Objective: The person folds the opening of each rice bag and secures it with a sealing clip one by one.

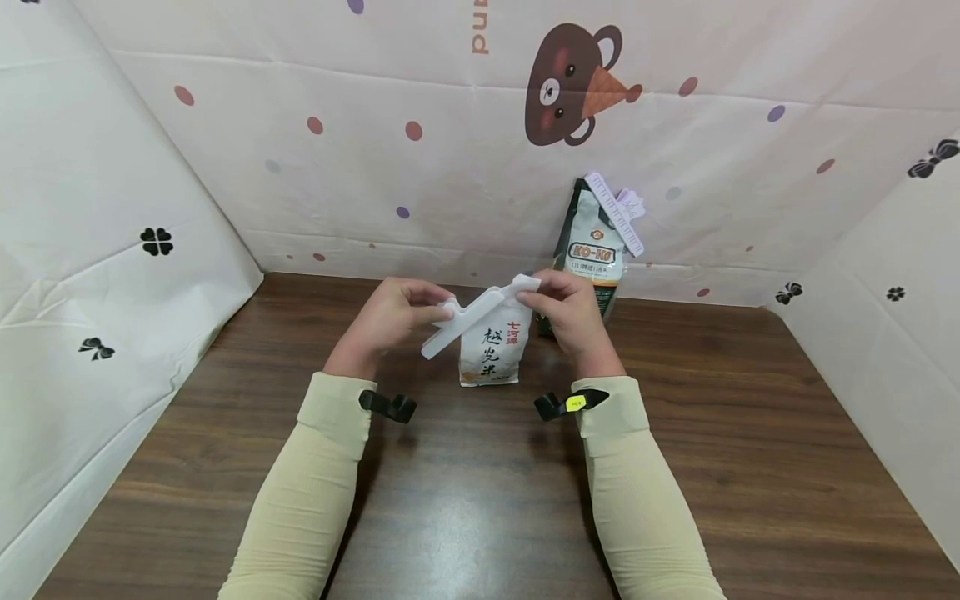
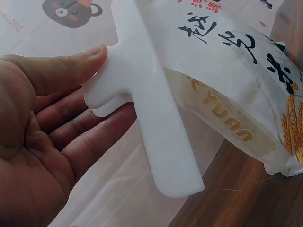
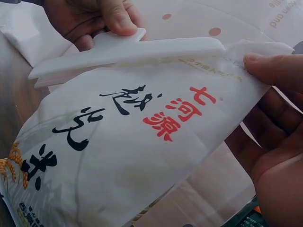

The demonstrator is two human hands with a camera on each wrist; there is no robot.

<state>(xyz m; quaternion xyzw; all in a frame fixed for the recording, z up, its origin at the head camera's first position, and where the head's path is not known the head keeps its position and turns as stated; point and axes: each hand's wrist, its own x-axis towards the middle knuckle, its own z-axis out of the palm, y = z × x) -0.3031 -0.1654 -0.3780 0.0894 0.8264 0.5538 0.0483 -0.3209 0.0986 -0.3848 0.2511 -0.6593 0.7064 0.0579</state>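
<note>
A white rice bag with black and red characters stands on the table, its top edge tilted up to the right. My left hand pinches the handle of a white bag clip between thumb and fingers. In the right wrist view the long clip lies along the bag's top edge, most of the way across. My right hand pinches the top right corner of the bag between thumb and fingers, just past the clip's end.
A dark green and white KO-KO bag leans against the back cloth behind my right hand, with a pale purple clip on its top. Patterned white cloth hangs around the brown wooden table.
</note>
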